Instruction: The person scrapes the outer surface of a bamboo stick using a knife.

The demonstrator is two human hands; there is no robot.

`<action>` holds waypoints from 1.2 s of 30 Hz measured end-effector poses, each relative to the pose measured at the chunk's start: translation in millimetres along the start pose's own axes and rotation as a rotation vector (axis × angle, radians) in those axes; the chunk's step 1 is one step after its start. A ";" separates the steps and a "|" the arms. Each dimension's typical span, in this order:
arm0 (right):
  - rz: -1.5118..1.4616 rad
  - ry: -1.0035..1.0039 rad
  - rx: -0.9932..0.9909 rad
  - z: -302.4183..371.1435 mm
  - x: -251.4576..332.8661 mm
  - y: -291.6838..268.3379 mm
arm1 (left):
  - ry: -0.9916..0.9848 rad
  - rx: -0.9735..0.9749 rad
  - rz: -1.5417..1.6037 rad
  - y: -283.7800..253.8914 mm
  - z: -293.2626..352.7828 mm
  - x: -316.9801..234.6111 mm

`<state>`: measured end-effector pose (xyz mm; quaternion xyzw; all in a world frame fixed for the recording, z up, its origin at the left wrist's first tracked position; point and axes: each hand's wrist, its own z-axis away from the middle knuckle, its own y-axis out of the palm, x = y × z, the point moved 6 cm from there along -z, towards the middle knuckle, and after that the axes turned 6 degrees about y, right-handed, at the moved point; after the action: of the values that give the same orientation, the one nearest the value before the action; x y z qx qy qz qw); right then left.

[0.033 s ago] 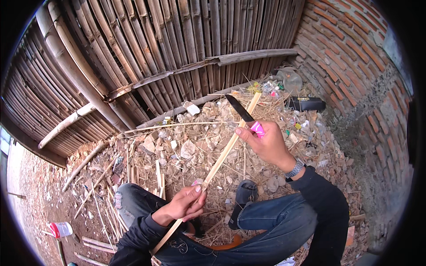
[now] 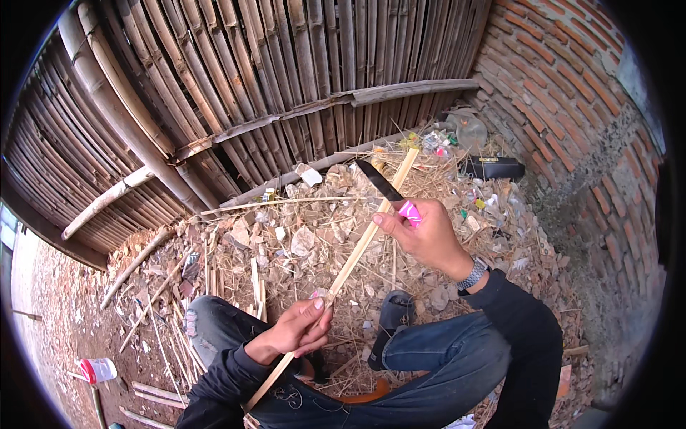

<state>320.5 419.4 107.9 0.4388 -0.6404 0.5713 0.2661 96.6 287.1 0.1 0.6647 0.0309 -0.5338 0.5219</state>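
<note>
A long pale bamboo strip (image 2: 357, 252) slants from my lap up and away to the right. My left hand (image 2: 304, 327) is closed around its lower part, above my thigh. In my right hand (image 2: 429, 234) is a knife with a dark blade (image 2: 380, 181) and a pink-and-white handle (image 2: 409, 213). The blade lies across the strip's upper part, its tip pointing up and left. My right thumb presses against the strip just below the blade. The strip's lower end reaches down beside my left sleeve.
A bamboo slat wall (image 2: 286, 64) stands ahead, and a brick wall (image 2: 554, 100) on the right. Stones and straw cover the ground. A black case (image 2: 493, 167) lies near the corner. A clear tub with a red lid (image 2: 98, 370) and several bamboo sticks (image 2: 158, 395) are at left.
My right hand and the knife have shifted slightly down and left along the strip. The left hand stays in place.
</note>
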 end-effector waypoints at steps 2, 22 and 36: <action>0.029 -0.010 0.061 6.1 8.4 14.1 | 0.018 -0.012 -0.015 0.1 -1.1 -1.8; -0.015 -0.110 0.038 9.4 24.4 40.3 | -0.185 0.432 1.038 12.5 7.5 -4.0; -0.021 0.008 -0.416 -27.0 -18.9 -53.6 | -0.311 0.449 1.047 14.4 11.3 14.1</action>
<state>371.6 452.3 124.2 0.3789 -0.7389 0.4257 0.3594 103.6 265.0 0.4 0.5994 -0.4921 -0.2898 0.5609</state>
